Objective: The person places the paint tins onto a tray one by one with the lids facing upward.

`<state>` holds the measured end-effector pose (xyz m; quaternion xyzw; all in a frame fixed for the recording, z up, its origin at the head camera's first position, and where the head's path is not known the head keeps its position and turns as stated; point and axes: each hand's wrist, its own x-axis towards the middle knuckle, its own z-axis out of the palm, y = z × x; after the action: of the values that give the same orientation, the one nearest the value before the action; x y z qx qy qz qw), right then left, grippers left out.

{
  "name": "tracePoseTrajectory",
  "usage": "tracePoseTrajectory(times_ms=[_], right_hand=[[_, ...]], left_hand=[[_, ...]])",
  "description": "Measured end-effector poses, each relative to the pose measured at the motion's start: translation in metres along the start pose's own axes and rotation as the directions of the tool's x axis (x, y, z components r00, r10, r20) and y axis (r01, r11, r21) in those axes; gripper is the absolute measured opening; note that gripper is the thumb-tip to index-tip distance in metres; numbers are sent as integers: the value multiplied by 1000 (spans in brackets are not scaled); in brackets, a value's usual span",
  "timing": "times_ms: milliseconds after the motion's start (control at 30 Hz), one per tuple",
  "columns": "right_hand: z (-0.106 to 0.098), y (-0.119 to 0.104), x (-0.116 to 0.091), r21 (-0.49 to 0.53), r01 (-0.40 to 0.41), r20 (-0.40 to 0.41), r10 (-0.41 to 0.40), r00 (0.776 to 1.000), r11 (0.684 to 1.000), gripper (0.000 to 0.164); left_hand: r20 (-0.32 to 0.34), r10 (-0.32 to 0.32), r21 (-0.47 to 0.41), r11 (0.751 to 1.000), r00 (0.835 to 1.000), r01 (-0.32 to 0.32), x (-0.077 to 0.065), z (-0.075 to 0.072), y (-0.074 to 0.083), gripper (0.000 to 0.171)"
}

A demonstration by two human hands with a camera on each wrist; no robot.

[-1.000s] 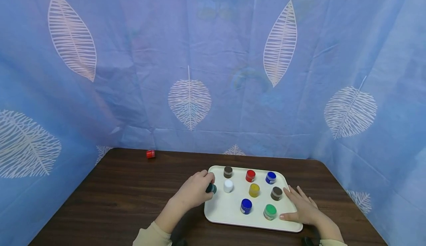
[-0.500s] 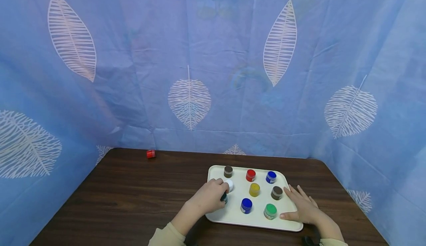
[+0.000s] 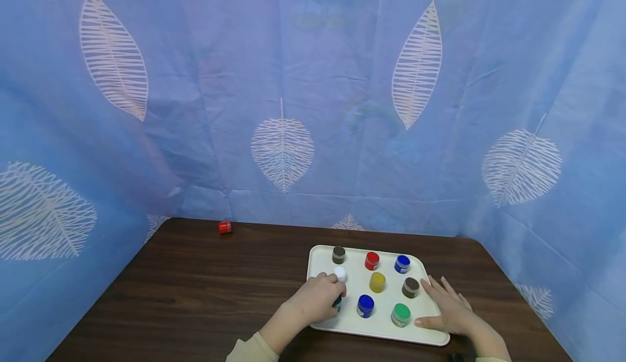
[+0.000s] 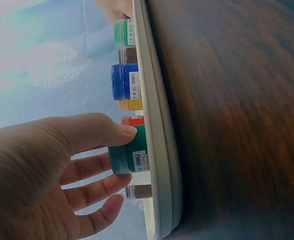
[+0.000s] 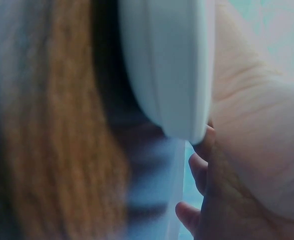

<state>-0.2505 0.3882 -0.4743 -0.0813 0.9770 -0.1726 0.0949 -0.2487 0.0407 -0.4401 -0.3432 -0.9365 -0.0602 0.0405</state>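
My left hand (image 3: 317, 298) grips a dark green paint jar (image 4: 132, 152) between thumb and fingers at the front left of the white tray (image 3: 386, 331). In the left wrist view the jar's base is right at the tray, and its label reads "deli". My right hand (image 3: 451, 309) rests on the tray's right edge with its fingers spread. Beside the held jar stand a white jar (image 3: 339, 273) behind and a blue jar (image 3: 365, 306) to the right. A green jar (image 3: 401, 314) stands close to my right thumb.
Also on the tray are a yellow jar (image 3: 377, 282), a red jar (image 3: 371, 260), a second blue jar (image 3: 402, 263) and two dark brown jars, one at the back left (image 3: 338, 254). Another red jar (image 3: 225, 227) lies on the dark wooden table (image 3: 186, 286) near its far edge.
The left hand has carried the dark green jar rightward and toward the front, from the tray's left edge to in front of the white jar. The right hand has stayed at the tray's edge.
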Motion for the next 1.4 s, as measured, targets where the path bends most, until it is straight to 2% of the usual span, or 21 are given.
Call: tracePoseTrajectory(times_ms=[233,433,700,867,1167,1267,1400], right_hand=[[1,2,1,16,-12,15,12,1000,1000,101],[1,2,1,6,-4,4,4,1000,1000,101],[1,1,0,0,6,-2,-6,1000,1000,99],[1,3,1,9,12,0,-12,1000,1000,99],[2,6,0,7,32,-12,-32,999,999,99],[2,5,0,2,39,-19,-39,999,999,97],[2,4,0,6,43,-26,-43,999,999,96]], left_hand=[[4,8,21,1000,1000,-8,-2,0,1,23],[27,-2,-10,1000,1000,2,-2,-5,-3,29],[-2,-69,-55,996,998,69,-6,-18,-21,35],[-65,-120,-91,989,991,114,-11,-28,-39,32],[-216,-216,-205,963,952,172,-26,-42,-82,29],[-247,-259,-246,949,934,198,-32,-44,-98,26],[-283,-335,-272,927,899,259,-38,-42,-120,24]])
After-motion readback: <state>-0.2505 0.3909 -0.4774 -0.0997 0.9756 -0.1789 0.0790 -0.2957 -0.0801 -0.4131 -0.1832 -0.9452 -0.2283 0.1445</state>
